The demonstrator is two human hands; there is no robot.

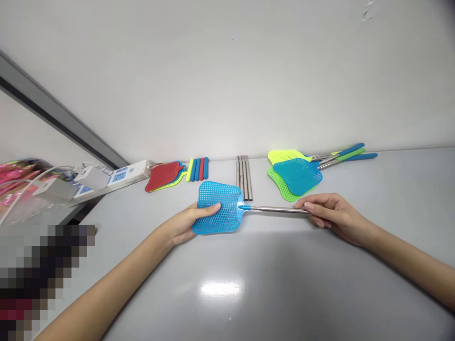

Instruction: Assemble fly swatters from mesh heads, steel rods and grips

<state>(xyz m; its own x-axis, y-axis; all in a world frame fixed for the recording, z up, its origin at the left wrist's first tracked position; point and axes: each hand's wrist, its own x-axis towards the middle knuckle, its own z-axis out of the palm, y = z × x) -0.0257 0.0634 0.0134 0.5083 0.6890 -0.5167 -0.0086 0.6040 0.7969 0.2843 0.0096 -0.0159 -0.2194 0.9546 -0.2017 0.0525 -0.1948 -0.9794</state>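
My left hand [188, 221] grips the mesh head of a blue fly swatter [227, 203], thumb on top and fingers beneath it. A metal rod [275, 209] runs from the neck of that head to the right. My right hand [329, 213] pinches the rod's far end between thumb and fingers. No coloured grip shows on this rod. Behind it, several bare metal rods [244, 177] lie side by side on the table. Loose swatter heads in red [164, 176], blue and yellow are stacked at the left, beside a row of coloured handle grips [197, 169].
At the back right lies a pile of swatters with grips on, including a blue one [298, 175]. A power strip [122, 176] with plugged-in adapters and cables runs along the left edge. Plastic-wrapped colourful items [16, 189] sit beyond it. A wall [227, 85] rises behind the grey table [270, 289].
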